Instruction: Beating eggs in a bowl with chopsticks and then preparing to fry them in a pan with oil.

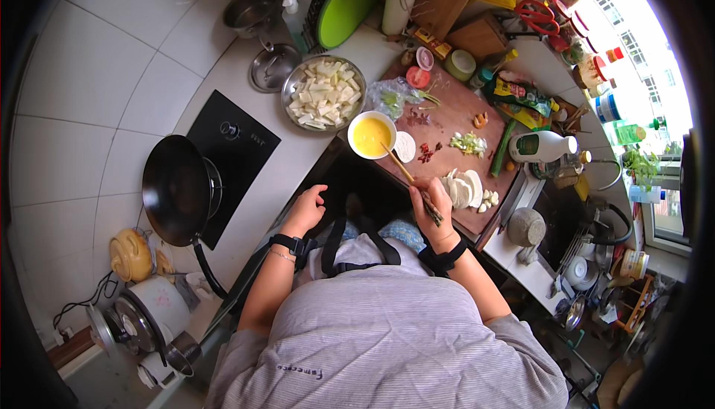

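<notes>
My right hand (433, 211) grips a pair of chopsticks (401, 165), their tips in a white bowl of beaten egg (371, 135). My left hand (306, 208) hangs in front of the counter, fingers bent, holding nothing. The bowl sits by the near left edge of a reddish cutting board (447, 107), beside a small dish of white powder (405, 146). On the board lie sliced white pieces (462, 188), garlic cloves (489, 199), chopped scallion (468, 144), dried red chili (428, 153), a cucumber (504, 148) and a cut tomato (418, 77). A steel bowl (324, 93) holds pale cut chunks.
A black wok (177, 191) rests on the black cooktop (240, 141) at left, its handle towards me. Bottles, including a white jug (542, 146), line the board's right side. A stone mortar (526, 226) stands near the sink. A green round board (349, 12) leans at the back.
</notes>
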The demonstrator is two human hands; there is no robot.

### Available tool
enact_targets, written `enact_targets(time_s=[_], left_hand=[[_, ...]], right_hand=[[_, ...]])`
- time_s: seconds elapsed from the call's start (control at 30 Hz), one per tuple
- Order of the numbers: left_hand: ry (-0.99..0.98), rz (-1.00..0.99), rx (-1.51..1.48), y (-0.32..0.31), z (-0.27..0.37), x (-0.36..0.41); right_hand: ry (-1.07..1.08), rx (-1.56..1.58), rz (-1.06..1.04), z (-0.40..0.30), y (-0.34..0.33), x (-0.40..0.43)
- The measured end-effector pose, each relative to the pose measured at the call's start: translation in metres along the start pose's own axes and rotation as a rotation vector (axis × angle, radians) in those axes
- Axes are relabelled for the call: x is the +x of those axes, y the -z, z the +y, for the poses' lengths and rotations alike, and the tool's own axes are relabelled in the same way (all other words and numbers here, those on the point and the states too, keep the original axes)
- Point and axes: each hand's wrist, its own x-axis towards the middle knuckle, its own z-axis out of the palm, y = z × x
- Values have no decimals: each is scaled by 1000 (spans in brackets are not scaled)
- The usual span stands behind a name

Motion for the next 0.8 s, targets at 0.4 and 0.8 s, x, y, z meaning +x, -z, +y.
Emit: enact_targets(time_s=[0.4,0.8], left_hand=[[-52,-222,-372,1,52,2],[119,-472,-1031,-23,123,31]], right_hand=[[76,3,-40,-6,-16,-3],[271,-90,-195,-5,-30,-5]])
